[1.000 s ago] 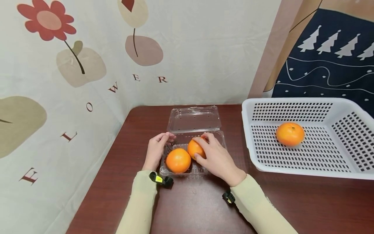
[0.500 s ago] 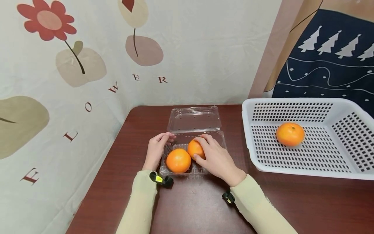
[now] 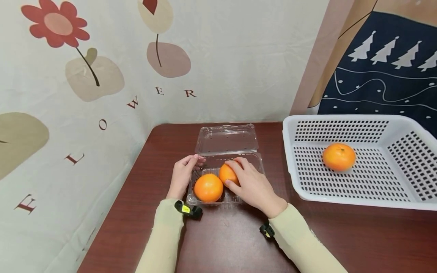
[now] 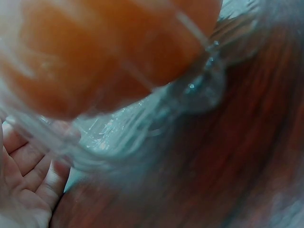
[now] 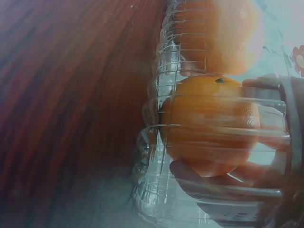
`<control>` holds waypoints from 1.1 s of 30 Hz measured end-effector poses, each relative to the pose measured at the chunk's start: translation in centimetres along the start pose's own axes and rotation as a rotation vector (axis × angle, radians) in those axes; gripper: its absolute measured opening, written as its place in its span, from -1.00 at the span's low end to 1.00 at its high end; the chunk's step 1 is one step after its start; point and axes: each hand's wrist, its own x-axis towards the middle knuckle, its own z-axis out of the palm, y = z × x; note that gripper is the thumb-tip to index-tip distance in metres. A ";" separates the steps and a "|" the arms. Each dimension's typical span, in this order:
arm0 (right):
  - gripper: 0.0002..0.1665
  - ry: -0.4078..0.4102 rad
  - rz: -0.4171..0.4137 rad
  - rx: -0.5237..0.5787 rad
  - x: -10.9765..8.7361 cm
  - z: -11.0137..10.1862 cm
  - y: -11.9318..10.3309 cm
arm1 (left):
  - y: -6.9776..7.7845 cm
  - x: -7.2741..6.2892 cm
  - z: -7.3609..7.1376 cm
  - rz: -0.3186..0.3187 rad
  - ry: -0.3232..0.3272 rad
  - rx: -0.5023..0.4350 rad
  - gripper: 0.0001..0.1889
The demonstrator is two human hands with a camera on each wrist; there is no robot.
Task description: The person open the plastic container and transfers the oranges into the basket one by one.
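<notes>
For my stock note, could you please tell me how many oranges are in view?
3: one orange lies in the white basket, a second inside the clear container, and a third beside it, gripped by the right hand. None seems hidden.

The left grip (image 3: pixel 182 173) stands at the left side of the clear container (image 3: pixel 192 200), palm facing it, fingertips by its rim. The right grip (image 3: pixel 250 181) reaches in from the container's right, fingers arched, thumb opposite, clasping. Both sleeved forearms (image 3: pixel 164 231) slant toward the container from its near side.
</notes>
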 end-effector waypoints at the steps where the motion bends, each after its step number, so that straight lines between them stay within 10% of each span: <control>1: -0.40 0.000 0.001 0.000 0.0 0.0 0.0 | 0.0 0.0 0.0 -0.001 -0.002 0.001 -0.66; 33: -0.35 -0.022 0.005 -0.019 0.0 0.1 0.0 | -0.2 0.1 0.0 0.003 -0.013 -0.012 -0.65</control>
